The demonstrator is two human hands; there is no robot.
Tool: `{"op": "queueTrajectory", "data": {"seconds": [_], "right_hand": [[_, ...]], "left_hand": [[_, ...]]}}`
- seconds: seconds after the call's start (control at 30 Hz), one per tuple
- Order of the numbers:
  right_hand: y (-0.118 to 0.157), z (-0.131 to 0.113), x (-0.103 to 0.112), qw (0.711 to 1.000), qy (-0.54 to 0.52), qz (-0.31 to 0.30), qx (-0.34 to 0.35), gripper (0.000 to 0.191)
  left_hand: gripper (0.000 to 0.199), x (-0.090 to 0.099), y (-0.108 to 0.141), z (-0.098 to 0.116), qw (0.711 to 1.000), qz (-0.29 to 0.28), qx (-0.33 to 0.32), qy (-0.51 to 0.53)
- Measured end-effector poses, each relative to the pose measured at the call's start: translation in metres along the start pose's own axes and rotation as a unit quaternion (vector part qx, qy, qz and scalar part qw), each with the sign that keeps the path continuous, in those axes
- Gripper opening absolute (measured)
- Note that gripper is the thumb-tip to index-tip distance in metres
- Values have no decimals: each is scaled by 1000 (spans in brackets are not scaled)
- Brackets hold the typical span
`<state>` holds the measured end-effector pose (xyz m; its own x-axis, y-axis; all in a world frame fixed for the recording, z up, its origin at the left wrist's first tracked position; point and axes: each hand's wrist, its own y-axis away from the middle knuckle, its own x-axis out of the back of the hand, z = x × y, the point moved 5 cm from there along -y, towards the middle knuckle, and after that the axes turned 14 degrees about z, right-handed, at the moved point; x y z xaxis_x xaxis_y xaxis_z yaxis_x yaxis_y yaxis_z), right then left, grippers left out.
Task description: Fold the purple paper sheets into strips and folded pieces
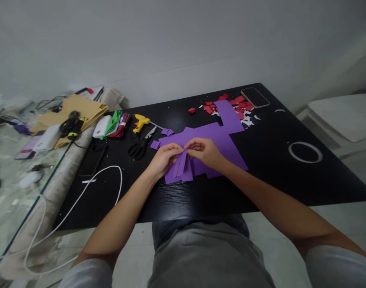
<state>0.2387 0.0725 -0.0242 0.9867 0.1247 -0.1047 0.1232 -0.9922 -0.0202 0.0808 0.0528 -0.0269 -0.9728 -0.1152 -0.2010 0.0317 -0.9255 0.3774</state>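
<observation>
A narrow folded purple paper strip [180, 165] is pinched at its top end between my left hand [166, 158] and my right hand [204, 152]. Both hands have thumb and fingers closed on it, with the fingertips almost touching. Its lower end hangs toward me over a small purple sheet. Beneath the hands, larger purple sheets [228, 149] overlap on the black table [159, 204]. Another purple piece [228, 112] reaches back toward red paper scraps [210, 107]. Small folded purple pieces [167, 131] lie behind my left hand.
Black scissors [138, 150] and a yellow glue gun [140, 123] lie to the left. A phone [255, 97] rests at the back right, a white ring [305, 152] at the right. White cable [120, 180] loops over the table's left part. Beside it stands a cluttered glass table [9, 168].
</observation>
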Motion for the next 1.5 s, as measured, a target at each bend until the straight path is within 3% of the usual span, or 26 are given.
{"op": "queueTrajectory", "data": {"seconds": [0.43, 0.63, 0.87, 1.0, 1.3, 1.5], "right_hand": [[-3, 4, 4, 999, -25, 23, -37, 22], [-1, 1, 4, 996, -23, -1, -82, 17], [-3, 4, 3, 998, 46, -2, -46, 19], [-4, 1, 3, 999, 41, 5, -27, 22], [-1, 5, 1, 998, 23, -13, -56, 24], [-2, 4, 4, 998, -2, 9, -57, 23]], "left_hand": [[16, 6, -3, 5, 995, 16, -87, -40], [16, 5, 0, 10, 985, 13, -147, -86], [20, 0, 4, 15, 968, 2, -211, -133], [20, 2, 2, 17, 964, 6, -226, -140], [17, 4, 1, 17, 964, 4, -230, -136], [18, 5, 1, 18, 964, -3, -228, -137]]}}
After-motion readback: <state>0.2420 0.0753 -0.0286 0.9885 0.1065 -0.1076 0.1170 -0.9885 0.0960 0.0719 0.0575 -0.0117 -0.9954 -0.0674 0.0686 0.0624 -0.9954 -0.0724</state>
